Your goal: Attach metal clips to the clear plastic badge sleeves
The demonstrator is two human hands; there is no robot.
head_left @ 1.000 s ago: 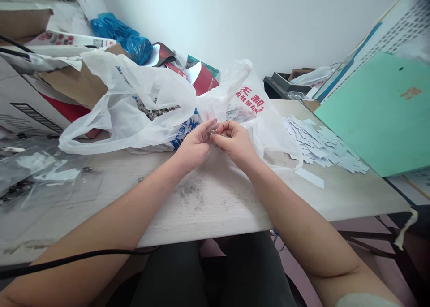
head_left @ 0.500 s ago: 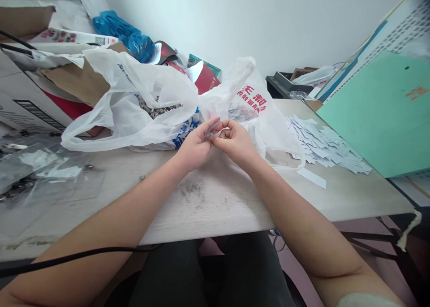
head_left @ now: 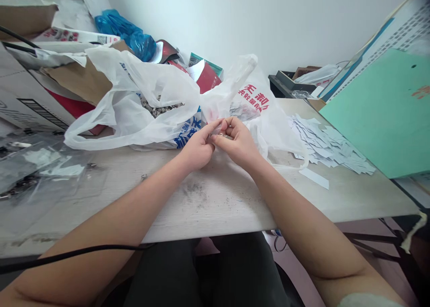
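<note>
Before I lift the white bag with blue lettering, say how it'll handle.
The white bag will probably flop, its thin plastic creased and slumped. It may feel heavy, given the many shiny pieces inside. These could spill, since it gapes open.

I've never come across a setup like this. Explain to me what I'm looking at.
There is no machine here: these are a person's two bare hands, seen by a camera worn on that person's head, looking forward and down. The left hand and right hand meet above the near part of a pale table. The right fingers hold a small shiny piece, too small to identify; what the left hand holds is hard to make out.

Beyond the hands, a white bag with blue print shows metallic-looking bits through its opening. To its right is a white bag with red print, then a spread of paper slips. Clear plastic bags lie at far left.
</note>
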